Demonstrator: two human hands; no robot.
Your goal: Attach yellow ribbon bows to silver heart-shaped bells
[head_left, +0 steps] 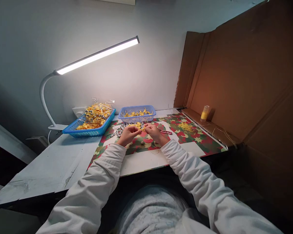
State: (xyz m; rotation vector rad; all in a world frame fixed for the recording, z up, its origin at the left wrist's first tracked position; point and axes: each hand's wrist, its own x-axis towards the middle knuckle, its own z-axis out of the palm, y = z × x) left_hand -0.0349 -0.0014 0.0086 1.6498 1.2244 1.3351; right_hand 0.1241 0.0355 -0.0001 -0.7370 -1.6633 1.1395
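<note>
My left hand (128, 134) and my right hand (153, 131) meet over the patterned mat (205, 143), fingertips pinched together on a small yellow piece (142, 128). The hands hide most of that piece. A heap of small silver bells (120, 129) lies on the mat just beyond my left hand. One loose bell (142, 143) sits between my wrists. A thin pale thread (155, 151) loops on the mat below my right wrist.
Two blue baskets hold yellow pieces: a large one (88, 131) at the left with a plastic bag, a small one (137, 113) behind the hands. Red-handled snips (166, 132), a yellow thread pile (185, 126), a yellow spool (205, 113), a cardboard wall (246, 81), a desk lamp (97, 56).
</note>
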